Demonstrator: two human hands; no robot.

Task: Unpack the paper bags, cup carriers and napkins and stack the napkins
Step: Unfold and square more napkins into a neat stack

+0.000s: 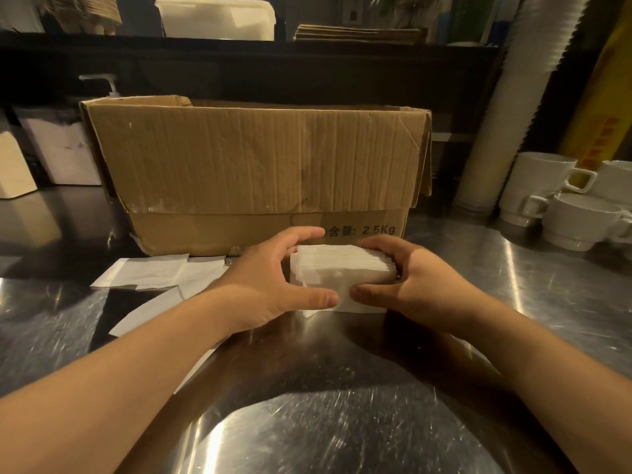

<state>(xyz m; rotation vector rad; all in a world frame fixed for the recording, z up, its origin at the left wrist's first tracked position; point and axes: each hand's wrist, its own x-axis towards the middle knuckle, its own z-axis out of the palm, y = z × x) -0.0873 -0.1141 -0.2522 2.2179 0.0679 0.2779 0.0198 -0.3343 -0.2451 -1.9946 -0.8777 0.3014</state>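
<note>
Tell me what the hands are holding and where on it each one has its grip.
Both hold the napkin stack on the steel counter: the left hand grips its left end, the right hand its right end, thumbs on the near face.

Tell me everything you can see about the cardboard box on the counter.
The cardboard box is brown corrugated card, creased and scuffed, standing upright on the steel counter with its top open. The near flap hangs folded down over the front; another flap hangs at its right end. Black print low on the front ends in "2.5Kg". Its inside is not visible. The napkin stack, held between the left hand and right hand, sits just before it.
</note>
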